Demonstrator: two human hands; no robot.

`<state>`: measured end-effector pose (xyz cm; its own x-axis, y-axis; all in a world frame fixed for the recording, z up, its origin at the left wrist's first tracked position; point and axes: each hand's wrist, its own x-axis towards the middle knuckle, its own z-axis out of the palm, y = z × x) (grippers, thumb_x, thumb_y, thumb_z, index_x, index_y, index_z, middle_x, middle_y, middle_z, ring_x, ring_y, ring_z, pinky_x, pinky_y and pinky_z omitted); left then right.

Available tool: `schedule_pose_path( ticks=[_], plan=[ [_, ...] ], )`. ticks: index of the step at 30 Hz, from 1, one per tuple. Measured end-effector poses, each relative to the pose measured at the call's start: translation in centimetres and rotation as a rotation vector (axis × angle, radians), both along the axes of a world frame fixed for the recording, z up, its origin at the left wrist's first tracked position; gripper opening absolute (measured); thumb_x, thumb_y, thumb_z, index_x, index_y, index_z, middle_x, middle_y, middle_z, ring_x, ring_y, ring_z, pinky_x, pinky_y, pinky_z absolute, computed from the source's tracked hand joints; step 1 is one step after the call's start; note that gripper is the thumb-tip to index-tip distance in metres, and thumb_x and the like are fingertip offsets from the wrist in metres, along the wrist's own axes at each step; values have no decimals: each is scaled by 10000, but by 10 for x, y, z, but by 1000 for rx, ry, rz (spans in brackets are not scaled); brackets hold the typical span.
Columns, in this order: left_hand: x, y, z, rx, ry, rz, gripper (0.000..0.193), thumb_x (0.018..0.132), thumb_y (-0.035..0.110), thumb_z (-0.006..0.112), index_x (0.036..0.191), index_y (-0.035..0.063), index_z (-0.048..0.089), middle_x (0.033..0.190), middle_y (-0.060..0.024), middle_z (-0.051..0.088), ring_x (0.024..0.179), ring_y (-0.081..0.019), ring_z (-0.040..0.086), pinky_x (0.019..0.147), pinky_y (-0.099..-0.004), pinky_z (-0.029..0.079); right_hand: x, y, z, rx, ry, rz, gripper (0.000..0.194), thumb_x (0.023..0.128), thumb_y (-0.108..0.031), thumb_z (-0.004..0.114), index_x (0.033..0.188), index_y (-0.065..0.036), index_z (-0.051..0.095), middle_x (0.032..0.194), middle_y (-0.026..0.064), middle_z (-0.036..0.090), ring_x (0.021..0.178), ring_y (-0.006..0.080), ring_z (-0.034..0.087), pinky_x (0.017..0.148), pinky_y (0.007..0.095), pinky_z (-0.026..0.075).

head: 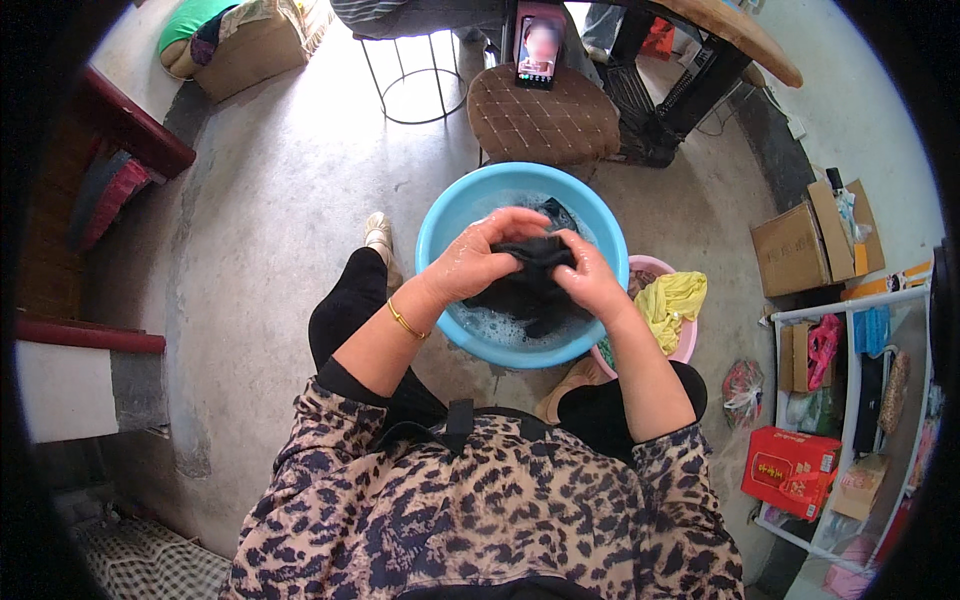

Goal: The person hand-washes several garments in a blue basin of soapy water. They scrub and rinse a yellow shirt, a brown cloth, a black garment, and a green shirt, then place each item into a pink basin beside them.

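Observation:
A light-blue plastic basin (430, 251) of soapy water stands on the floor before me. Over it, bunched black cloth (536, 289) is gripped by my left hand (484, 255) and my right hand (589, 277). The left thumb presses on the cloth while its fingers arch above it. Both hands are wet, and a gold-coloured bangle circles the left forearm. Part of the black cloth hangs down into the suds (491, 328); another dark fold shows at the basin's far side. What lies under the water is hidden.
A pink basin (686, 341) with a yellow garment (670, 304) sits right of the blue one. Beyond is a brown cushioned seat (544, 120) with a smartphone (537, 49) propped on it. Cardboard boxes (791, 244), a white shelf rack (847, 390) and a red box (791, 471) line the right.

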<state>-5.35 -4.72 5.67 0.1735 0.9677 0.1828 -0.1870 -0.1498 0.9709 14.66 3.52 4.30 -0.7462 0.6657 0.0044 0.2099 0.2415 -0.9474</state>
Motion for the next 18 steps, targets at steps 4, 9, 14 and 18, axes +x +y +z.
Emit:
schedule_pose_path(
  ticks=[4,9,14,18],
  plan=[
    [-9,-5,-30,25,491,153,560,760,9,611,1282,68,418,1170,-90,522,1069,-184,521,898,-332,448,2,4,7,-593,427,-170,318,784,0,538,1099,22,577,1001,82,634,905,162,605,827,277,474],
    [11,-16,-61,-20,650,195,605,744,245,672,1247,18,425,1161,-240,523,1110,-399,499,960,-460,392,-2,1,28,-674,510,-210,282,794,0,525,1072,16,573,985,79,631,894,173,611,820,285,484],
    [17,-4,-44,-179,712,323,425,777,259,657,1106,16,542,1046,-227,577,1044,-374,547,917,-424,417,-10,5,60,-515,450,-142,231,804,-10,527,1028,11,578,929,72,629,847,151,603,780,277,488],
    [-13,1,8,-121,485,361,263,815,142,597,1052,27,585,939,-68,590,873,-157,528,801,-318,433,-9,16,104,-312,387,-137,193,808,-28,540,997,-21,578,868,58,624,776,139,597,711,271,492]
  ],
)
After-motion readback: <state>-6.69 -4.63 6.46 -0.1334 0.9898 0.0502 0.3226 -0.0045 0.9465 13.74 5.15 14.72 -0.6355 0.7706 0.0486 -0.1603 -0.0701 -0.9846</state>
